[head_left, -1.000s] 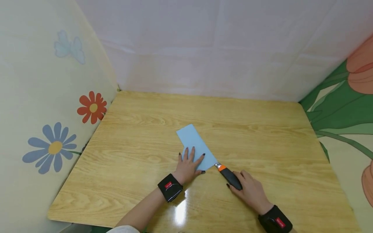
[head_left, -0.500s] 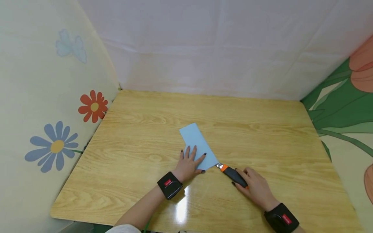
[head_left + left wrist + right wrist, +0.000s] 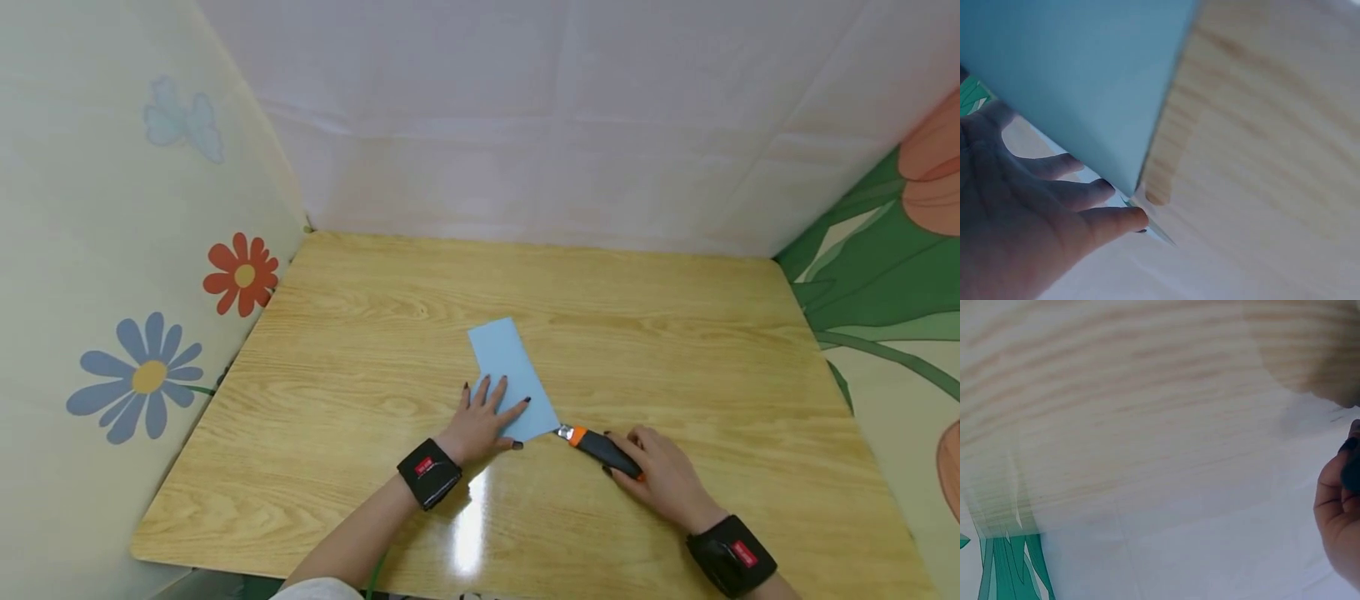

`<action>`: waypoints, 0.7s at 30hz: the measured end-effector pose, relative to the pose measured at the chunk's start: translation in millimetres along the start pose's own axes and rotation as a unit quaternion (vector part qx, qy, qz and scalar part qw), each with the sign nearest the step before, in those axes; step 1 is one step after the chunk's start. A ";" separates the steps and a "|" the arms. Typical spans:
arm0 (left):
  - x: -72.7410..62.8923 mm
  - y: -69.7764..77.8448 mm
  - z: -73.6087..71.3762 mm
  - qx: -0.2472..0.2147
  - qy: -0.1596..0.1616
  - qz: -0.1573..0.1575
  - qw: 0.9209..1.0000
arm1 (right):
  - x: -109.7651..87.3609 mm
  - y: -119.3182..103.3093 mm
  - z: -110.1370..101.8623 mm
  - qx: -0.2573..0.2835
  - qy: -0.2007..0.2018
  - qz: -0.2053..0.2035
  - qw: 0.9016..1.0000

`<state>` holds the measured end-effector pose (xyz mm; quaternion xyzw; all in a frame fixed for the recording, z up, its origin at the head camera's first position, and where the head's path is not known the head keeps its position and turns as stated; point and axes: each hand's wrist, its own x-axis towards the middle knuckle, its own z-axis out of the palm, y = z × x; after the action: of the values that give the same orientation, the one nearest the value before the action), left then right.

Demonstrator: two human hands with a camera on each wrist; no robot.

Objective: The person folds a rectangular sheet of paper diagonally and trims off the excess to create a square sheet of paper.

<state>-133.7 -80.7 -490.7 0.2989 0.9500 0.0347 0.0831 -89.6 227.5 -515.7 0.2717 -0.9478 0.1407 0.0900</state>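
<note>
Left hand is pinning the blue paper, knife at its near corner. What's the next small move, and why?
Probably draw the utility knife a little further toward the body, clear of the paper: its blade tip sits at the near right corner of the blue paper, the right hand grips it, and the left hand presses the sheet flat.

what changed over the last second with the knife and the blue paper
The right hand drew the utility knife a little to the right and turned it flatter, its tip now just off the near corner of the blue paper. Its grip on the handle did not change. The left hand stayed pressed flat on the paper, which kept its place on the wooden table.
</note>
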 end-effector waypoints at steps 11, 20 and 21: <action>-5.5 -9.3 -5.8 -0.024 -0.020 0.044 0.999 | 2.0 4.5 -0.7 -0.003 -0.020 -0.039 0.999; -6.4 -14.7 -5.7 -0.040 -0.034 0.071 0.996 | 2.0 4.1 -0.9 0.009 -0.036 -0.036 0.999; -6.7 -15.3 -5.4 -0.041 -0.037 0.073 0.996 | 2.1 4.1 -0.5 0.012 -0.037 -0.037 0.999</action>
<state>-137.8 -97.2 -486.2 0.3648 0.9197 0.0689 0.1279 -93.5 230.0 -515.6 0.3131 -0.9379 0.1381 0.0568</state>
